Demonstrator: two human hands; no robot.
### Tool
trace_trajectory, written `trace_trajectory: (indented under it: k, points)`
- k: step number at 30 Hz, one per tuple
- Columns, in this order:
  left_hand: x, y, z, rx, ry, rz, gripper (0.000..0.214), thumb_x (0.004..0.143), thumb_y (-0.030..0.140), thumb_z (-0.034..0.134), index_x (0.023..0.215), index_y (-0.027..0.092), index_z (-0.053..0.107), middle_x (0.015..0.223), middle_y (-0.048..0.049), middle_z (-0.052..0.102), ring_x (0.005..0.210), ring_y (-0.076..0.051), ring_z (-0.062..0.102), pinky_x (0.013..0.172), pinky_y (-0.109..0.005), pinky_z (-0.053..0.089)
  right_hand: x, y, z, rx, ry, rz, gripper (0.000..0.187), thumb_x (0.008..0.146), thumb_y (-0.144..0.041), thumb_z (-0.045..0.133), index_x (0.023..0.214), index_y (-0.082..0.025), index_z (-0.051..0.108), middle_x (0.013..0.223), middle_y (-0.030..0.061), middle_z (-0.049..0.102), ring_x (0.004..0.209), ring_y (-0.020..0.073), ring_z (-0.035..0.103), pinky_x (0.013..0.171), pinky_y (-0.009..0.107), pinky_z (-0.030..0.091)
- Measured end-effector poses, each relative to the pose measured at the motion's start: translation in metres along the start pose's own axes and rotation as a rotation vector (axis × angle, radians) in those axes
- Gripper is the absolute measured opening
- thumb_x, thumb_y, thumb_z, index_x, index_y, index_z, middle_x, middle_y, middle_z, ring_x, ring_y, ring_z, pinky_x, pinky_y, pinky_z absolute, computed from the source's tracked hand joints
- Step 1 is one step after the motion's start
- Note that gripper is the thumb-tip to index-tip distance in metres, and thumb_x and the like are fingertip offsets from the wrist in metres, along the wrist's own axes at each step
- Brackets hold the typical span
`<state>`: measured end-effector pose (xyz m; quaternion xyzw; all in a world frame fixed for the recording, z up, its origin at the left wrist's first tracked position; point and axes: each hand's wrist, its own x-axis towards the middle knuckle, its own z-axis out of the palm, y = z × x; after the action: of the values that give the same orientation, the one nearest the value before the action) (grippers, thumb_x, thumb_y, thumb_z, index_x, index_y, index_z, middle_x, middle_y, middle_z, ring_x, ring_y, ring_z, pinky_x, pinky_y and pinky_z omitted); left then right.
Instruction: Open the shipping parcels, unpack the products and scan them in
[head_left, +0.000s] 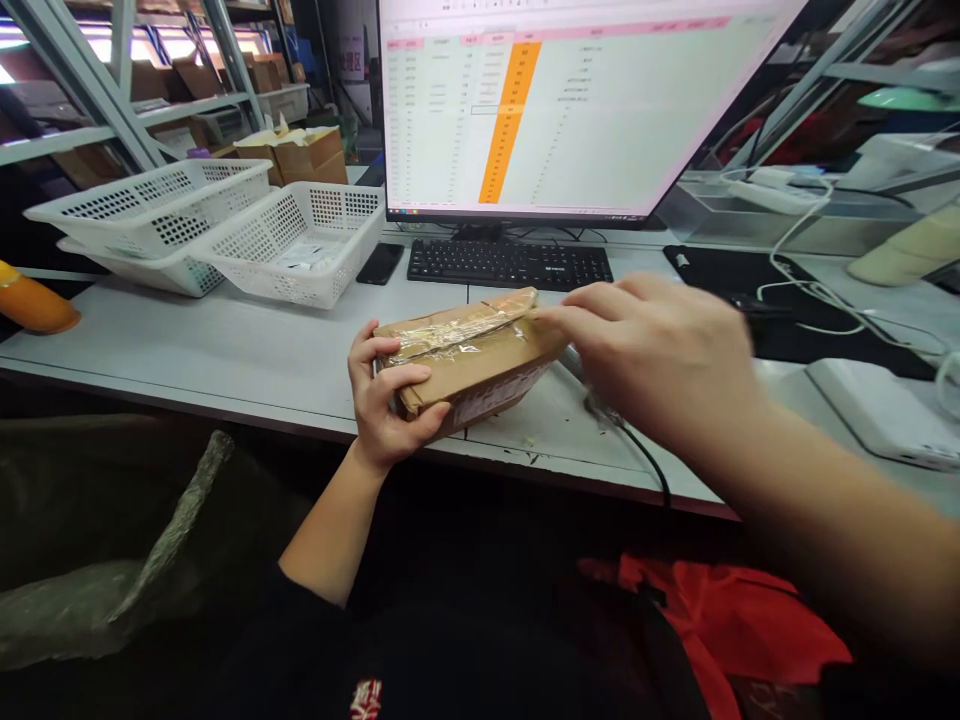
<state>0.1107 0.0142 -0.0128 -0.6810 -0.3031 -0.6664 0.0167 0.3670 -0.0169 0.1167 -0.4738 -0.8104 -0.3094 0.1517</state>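
A small brown cardboard parcel [472,360], wrapped in clear tape with a white label on its front side, rests tilted on the near part of the grey desk [225,350]. My left hand [386,400] grips its left end, thumb on top and fingers underneath. My right hand [652,350], blurred by motion, reaches across to the parcel's top right edge, its fingertips pinched at the tape there. What the fingers hold, if anything, I cannot make out.
Behind the parcel lie a black keyboard [510,265], a large monitor [570,100] showing a spreadsheet, and a black phone [380,263]. White mesh baskets [300,240] stand at the left. A black cable [645,460], white cables and a white device [885,410] lie at the right.
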Motion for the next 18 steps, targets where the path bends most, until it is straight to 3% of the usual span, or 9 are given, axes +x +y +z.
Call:
trace_trajectory:
  k: [3, 5, 9, 13, 18]
  points:
    - [0.002, 0.000, 0.001, -0.017, 0.016, 0.012, 0.036, 0.088, 0.063, 0.064, 0.100, 0.030, 0.061, 0.119, -0.0054, 0.048, 0.131, -0.030, 0.051, 0.122, -0.063, 0.038, -0.024, 0.037, 0.009, 0.044, 0.032, 0.161, 0.038, 0.104, -0.017, 0.042, 0.095, -0.024, 0.078, 0.095, 0.0116, 0.075, 0.077, 0.0256, 0.053, 0.063, 0.039, 0.022]
    - [0.002, 0.001, 0.002, -0.020, 0.020, 0.006, 0.036, 0.087, 0.063, 0.064, 0.100, 0.029, 0.061, 0.119, -0.0055, 0.049, 0.131, -0.030, 0.051, 0.122, -0.063, 0.037, -0.032, 0.043, 0.009, 0.069, 0.091, 0.183, 0.039, 0.106, -0.023, 0.042, 0.100, -0.026, 0.080, 0.099, 0.0112, 0.076, 0.079, 0.0262, 0.055, 0.064, 0.040, 0.026]
    - [0.002, 0.001, 0.003, -0.021, 0.030, 0.010, 0.035, 0.088, 0.061, 0.065, 0.099, 0.028, 0.061, 0.120, -0.0060, 0.049, 0.136, -0.031, 0.049, 0.122, -0.062, 0.037, -0.017, 0.001, -0.001, 0.181, 0.215, -0.023, 0.031, 0.105, -0.022, 0.049, 0.111, -0.025, 0.079, 0.106, 0.0089, 0.078, 0.089, 0.0255, 0.061, 0.071, 0.040, 0.038]
    - [0.001, 0.001, 0.003, -0.007, 0.040, 0.024, 0.034, 0.089, 0.060, 0.067, 0.101, 0.028, 0.061, 0.120, -0.0055, 0.050, 0.132, -0.029, 0.051, 0.122, -0.061, 0.038, 0.015, -0.052, -0.006, 0.273, 0.118, -0.205, 0.035, 0.106, -0.020, 0.043, 0.110, -0.026, 0.077, 0.102, 0.0067, 0.077, 0.088, 0.0230, 0.059, 0.074, 0.040, 0.039]
    - [0.001, 0.001, 0.003, 0.001, 0.045, 0.041, 0.034, 0.089, 0.060, 0.067, 0.101, 0.028, 0.062, 0.118, -0.0051, 0.051, 0.128, -0.028, 0.053, 0.121, -0.060, 0.039, 0.029, -0.064, 0.004, 0.168, 0.083, -0.251, 0.037, 0.105, -0.014, 0.040, 0.098, -0.021, 0.076, 0.091, 0.0088, 0.073, 0.082, 0.0232, 0.054, 0.069, 0.039, 0.034]
